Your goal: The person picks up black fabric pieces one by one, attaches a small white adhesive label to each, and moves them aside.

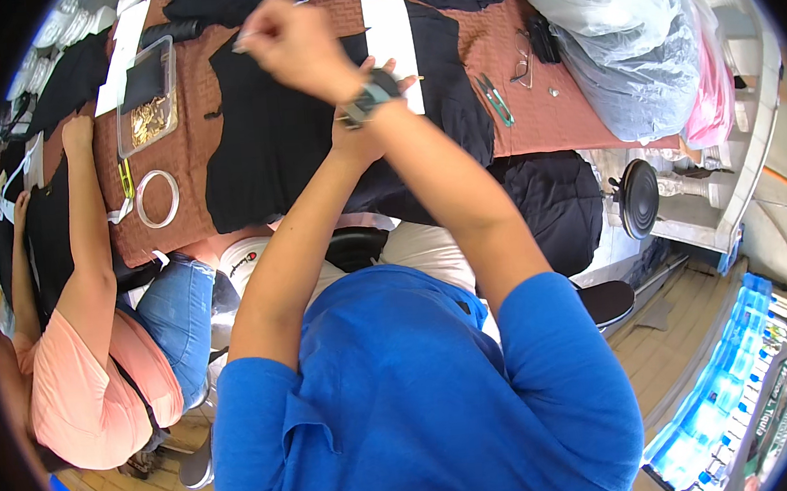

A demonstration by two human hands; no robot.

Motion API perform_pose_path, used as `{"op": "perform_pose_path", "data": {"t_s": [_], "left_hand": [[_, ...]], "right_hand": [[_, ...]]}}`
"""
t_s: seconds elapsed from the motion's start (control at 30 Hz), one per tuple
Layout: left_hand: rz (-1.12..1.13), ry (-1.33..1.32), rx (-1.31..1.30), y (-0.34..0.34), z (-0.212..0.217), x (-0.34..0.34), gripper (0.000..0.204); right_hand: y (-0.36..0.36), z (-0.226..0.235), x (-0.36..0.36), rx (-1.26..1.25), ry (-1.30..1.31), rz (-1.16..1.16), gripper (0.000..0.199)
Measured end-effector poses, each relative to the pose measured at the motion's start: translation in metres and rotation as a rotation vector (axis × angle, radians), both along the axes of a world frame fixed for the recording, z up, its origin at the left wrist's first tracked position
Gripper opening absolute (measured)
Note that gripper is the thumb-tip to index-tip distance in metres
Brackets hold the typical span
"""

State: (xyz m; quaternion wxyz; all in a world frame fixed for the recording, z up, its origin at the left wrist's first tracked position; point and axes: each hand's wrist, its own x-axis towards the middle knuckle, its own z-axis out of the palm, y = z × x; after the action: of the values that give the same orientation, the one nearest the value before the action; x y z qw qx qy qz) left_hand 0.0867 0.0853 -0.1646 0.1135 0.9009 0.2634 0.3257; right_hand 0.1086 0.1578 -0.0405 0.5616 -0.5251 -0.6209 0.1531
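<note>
Right-hand grip [292, 38]: fingers pinched together on a thin needle-like item [242, 42], raised above the black fabric [268, 145]. Left hand [363, 134] lies flat on that soft, matte fabric, fingers spread apart, partly hidden by the crossing forearm. Fabric lies spread on the brown woven bench [539, 108], beside a white paper strip [391, 40].

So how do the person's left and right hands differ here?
The right hand is raised and pinches a thin pale thing; the left hand lies on the black fabric, fingers stretched out. The right hand shows fully, a dark band at its wrist; the left hand is half hidden under that wrist. Both are over the fabric.
</note>
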Motion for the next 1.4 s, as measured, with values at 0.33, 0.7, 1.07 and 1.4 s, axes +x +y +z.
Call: {"op": "perform_pose_path", "data": {"t_s": [0.33,0.7,1.07,1.4], "left_hand": [[0.05,0.222,0.014,-0.011,0.038,0.003,0.039],[0.053,0.254,0.054,-0.009,0.036,0.002,0.039],[0.055,0.236,0.045,-0.01,0.036,0.003,0.038],[0.054,0.232,0.054,-0.01,0.036,0.003,0.038]], "right_hand": [[-0.118,-0.034,0.199,-0.391,0.006,-0.066,0.011],[-0.124,-0.053,0.198,-0.537,-0.11,0.009,0.007],[-0.117,-0.053,0.197,-0.536,-0.195,0.141,0.034],[-0.114,-0.048,0.195,-0.509,-0.302,0.149,0.035]]}}
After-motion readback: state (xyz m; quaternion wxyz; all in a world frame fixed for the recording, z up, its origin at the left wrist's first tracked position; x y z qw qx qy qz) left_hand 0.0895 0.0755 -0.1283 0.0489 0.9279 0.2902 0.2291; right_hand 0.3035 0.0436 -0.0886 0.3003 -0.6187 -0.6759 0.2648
